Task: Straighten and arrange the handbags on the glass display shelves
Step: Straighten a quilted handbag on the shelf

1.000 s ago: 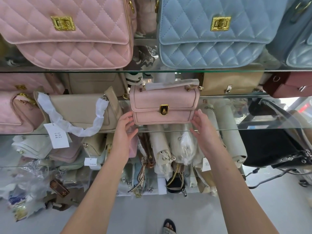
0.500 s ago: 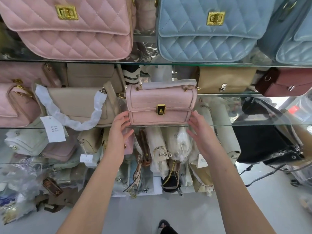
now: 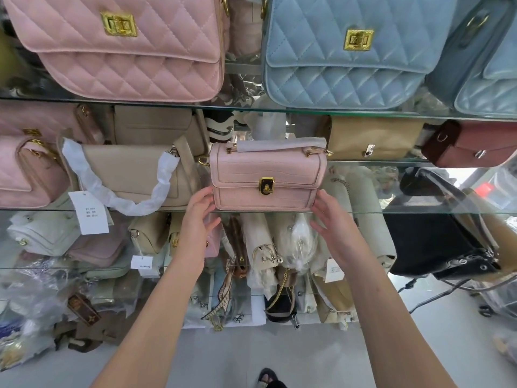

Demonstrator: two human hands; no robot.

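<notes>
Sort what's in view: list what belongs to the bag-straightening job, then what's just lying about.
Job: small pink handbag, left hand, right hand, glass shelf, beige bag.

Lying about: paper price tag, plastic-wrapped clutter low on the left.

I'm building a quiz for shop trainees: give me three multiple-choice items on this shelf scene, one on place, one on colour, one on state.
1. Where does the small pink handbag stand?
A. top shelf
B. middle glass shelf
C. floor

2. What colour is the quilted bag at upper right?
A. light blue
B. black
C. beige

3. How are the hands?
A. closed on the strap
B. open, flanking the bag
C. holding a price tag

Key: B, it rests on that shelf's front edge; A, blue quilting shows; B, left hand and right hand sit at its lower corners, fingers spread.
</notes>
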